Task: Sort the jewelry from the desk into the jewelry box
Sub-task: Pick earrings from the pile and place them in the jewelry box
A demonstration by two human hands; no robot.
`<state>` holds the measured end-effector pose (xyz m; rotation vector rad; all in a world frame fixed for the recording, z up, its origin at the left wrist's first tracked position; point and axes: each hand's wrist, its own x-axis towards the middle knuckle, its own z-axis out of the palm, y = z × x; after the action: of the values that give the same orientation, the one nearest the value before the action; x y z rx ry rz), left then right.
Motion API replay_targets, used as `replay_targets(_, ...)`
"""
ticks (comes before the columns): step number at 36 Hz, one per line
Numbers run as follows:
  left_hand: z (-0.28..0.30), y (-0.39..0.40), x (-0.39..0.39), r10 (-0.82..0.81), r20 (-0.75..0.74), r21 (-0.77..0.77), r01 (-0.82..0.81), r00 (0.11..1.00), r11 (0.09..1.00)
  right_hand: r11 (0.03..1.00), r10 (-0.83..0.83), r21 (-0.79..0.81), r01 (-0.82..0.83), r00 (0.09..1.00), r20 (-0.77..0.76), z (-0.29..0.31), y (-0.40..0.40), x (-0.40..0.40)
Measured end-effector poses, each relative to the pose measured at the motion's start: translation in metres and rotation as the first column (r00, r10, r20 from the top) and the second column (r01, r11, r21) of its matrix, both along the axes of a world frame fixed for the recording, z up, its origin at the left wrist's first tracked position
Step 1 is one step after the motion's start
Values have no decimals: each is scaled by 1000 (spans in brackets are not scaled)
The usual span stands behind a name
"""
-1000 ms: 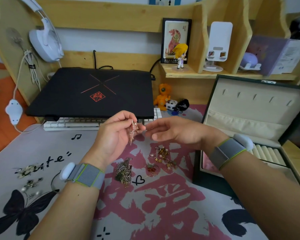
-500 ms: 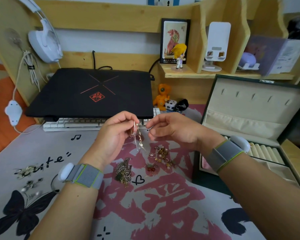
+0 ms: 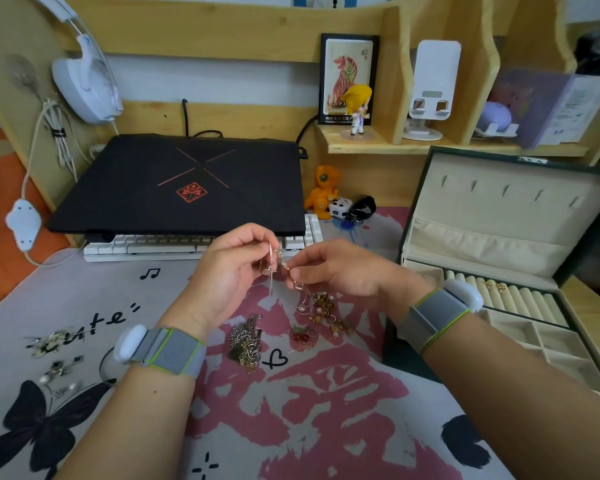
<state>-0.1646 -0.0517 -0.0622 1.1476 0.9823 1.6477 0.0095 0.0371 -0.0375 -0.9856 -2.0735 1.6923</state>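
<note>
Hairpins (image 3: 54,341) lie far left on the bench (image 3: 94,299), untouched. Left hand (image 3: 227,275) pinches dangling earrings (image 3: 274,266) above the mat, while the right hand's (image 3: 340,271) fingers (image 3: 298,271) nip the same tangle; easing them apart slowly, without tugging, seems wise. Below sit a chain heap (image 3: 245,341) and loose earrings (image 3: 323,308). Rightward, the open jewelry box (image 3: 492,216) stands near, its front rim the one edge to clear.

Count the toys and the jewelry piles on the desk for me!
Toys: 2, orange figure and blond doll
Jewelry piles on the mat: 4, silver chains, gold pieces, two left clusters
Total: 6
</note>
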Motion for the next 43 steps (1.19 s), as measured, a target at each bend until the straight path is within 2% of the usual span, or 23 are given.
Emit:
replay_targets(8, -1, 0, -1, 14, 10, -28, -14, 1000, 1000, 999, 21, -28, -22, 999, -31, 7, 8, 12)
replay_targets(18, -4, 1, 2, 60, -119, -47, -66, 991, 997, 998, 57, 37, -57, 998, 24, 11, 7, 14)
replay_targets(26, -6, 4, 3, 115, -232, -12, -121, 966, 993, 999, -9, 37, 5, 996, 93, 10, 9, 12)
replay_targets(33, -6, 3, 4, 108, -292, -2, -114, 950, 993, 997, -69, -27, 71, 995, 76, 11, 12, 16)
replay_targets(43, -7, 1, 5, 63, -331, -17, -73, 942, 997, 996, -86, 25, 84, 994, 72, 9, 13, 15)
